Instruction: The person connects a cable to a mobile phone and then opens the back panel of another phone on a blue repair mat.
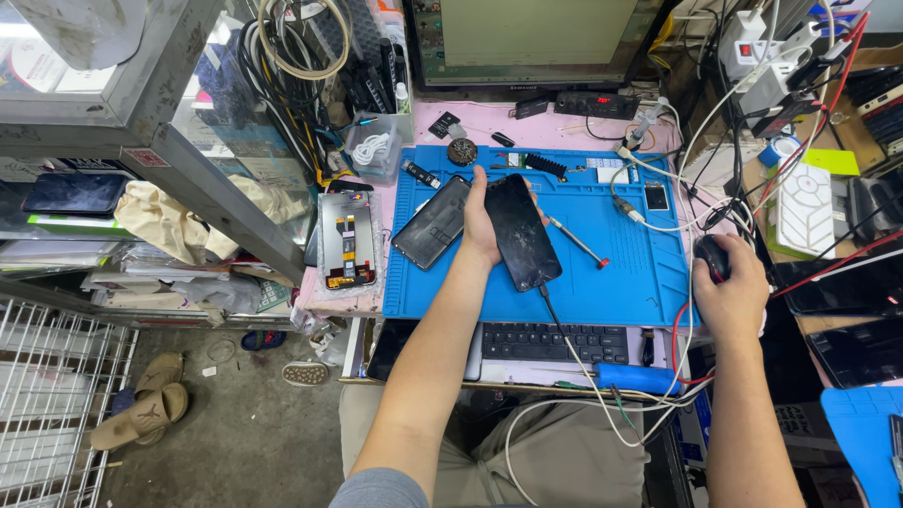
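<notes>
My left hand [480,226] grips a black smartphone [522,230] with a cracked, dusty screen, holding it over the blue work mat [621,273]. A cable [564,339] plugs into the phone's lower end and runs down past the keyboard. My right hand [729,292] rests on a black computer mouse [713,256] at the mat's right edge. A second dark phone [431,223] lies on the mat just left of my left hand.
An opened phone body [348,240] lies left of the mat. A screwdriver [578,243] lies on the mat. A keyboard [555,343] sits below it, a monitor [536,38] behind. Cables, chargers and tools crowd the right side. Sandals [150,400] lie on the floor.
</notes>
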